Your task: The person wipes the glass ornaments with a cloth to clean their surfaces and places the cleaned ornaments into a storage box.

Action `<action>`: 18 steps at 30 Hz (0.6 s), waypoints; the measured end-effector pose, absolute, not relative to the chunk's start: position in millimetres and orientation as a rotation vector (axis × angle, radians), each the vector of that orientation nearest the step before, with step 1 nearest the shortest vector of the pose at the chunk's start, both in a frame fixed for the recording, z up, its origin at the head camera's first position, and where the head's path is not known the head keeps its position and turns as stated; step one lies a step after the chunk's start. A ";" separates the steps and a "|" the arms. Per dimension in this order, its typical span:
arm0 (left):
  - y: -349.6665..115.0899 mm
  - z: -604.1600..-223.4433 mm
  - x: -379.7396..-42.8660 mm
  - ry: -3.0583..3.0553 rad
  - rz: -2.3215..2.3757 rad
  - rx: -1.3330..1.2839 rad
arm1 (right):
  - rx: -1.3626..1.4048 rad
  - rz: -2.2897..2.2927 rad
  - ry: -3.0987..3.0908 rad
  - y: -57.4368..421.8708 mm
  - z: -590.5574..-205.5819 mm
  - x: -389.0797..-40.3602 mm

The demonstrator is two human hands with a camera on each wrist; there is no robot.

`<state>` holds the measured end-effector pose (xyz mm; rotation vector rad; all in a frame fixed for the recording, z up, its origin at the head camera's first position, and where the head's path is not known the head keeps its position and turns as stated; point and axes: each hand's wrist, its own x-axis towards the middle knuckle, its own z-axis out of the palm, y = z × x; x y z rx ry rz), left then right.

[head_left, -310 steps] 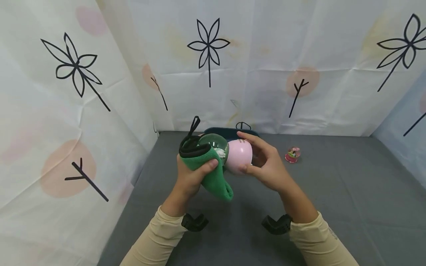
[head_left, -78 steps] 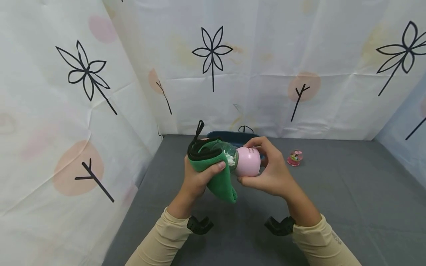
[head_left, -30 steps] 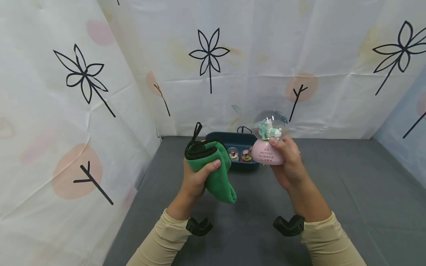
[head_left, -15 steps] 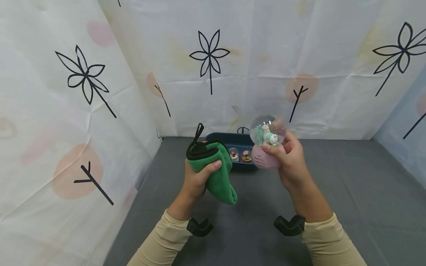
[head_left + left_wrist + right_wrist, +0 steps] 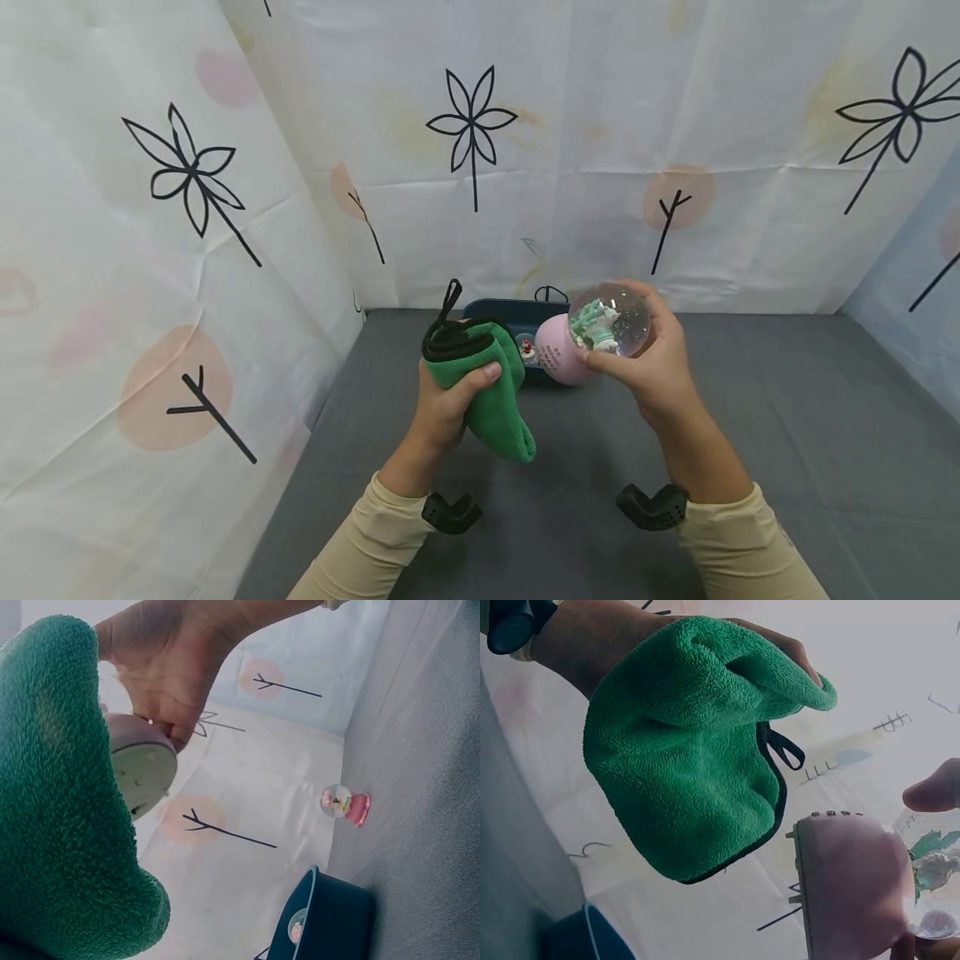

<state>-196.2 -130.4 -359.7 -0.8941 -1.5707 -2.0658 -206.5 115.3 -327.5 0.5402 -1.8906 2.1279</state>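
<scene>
My left hand (image 5: 444,408) grips a bunched green cloth (image 5: 498,417) with black trim and a loop at its top. My right hand (image 5: 663,362) holds a snow globe (image 5: 609,321) by its clear dome, thumb in front. Tilted over, the globe has its pink lettered base (image 5: 561,350) turned left toward the cloth; a white and mint-green figure sits inside. In the left wrist view the base's pale underside (image 5: 142,778) shows beyond the cloth. A gap separates the pink base (image 5: 855,885) from the cloth (image 5: 682,765) in the right wrist view.
A dark blue tray (image 5: 510,312) stands at the back of the grey-covered table (image 5: 795,433), with a small snow globe (image 5: 527,350) visible inside. Another small globe with a pink-red base (image 5: 346,805) stands on the table, hidden in the head view. Patterned curtains (image 5: 570,167) surround the table.
Earlier the cloth was wrapped against the dome. The globe then came away and stood upright in my right hand; now it has tipped, base swinging left. My left hand stays nearly still.
</scene>
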 end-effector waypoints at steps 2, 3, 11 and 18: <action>-130.3 -360.4 -196.1 -1.577 -2.074 -0.880 | 0.555 2.105 -1.909 115.0 -326.8 -205.1; -130.1 -360.7 -195.8 -1.581 -2.078 -0.871 | 0.568 2.091 -1.916 114.6 -326.6 -204.2; -131.5 -365.6 -193.0 -1.658 -2.097 -0.751 | 0.762 1.943 -1.950 107.8 -327.4 -195.4; -131.0 -368.4 -192.1 -1.715 -2.107 -0.717 | 0.895 1.949 -1.953 101.5 -331.0 -194.1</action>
